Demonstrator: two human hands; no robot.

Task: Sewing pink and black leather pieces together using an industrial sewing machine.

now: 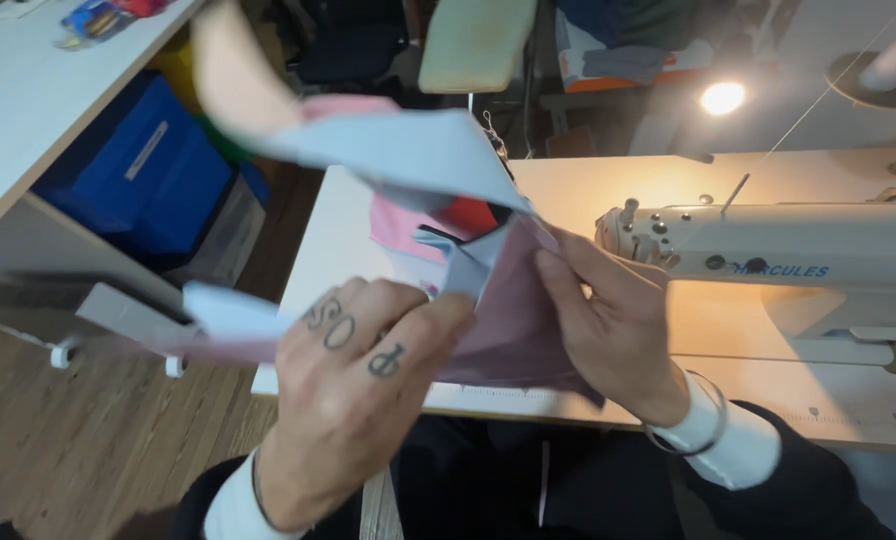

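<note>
I see the pink-and-blue fabric piece [438,200] run up-left from both pinches; left hand [358,400] and right hand [608,320] grip it (right nearer the sewing machine [768,250]).

2 hands [368,400] raised, fingers pinched

My sewing machine [768,250] stands at the table's [588,190] right side. A lit lamp [723,97] shines beyond its far edge. Blue bins [138,170] sit on the floor left.
</note>
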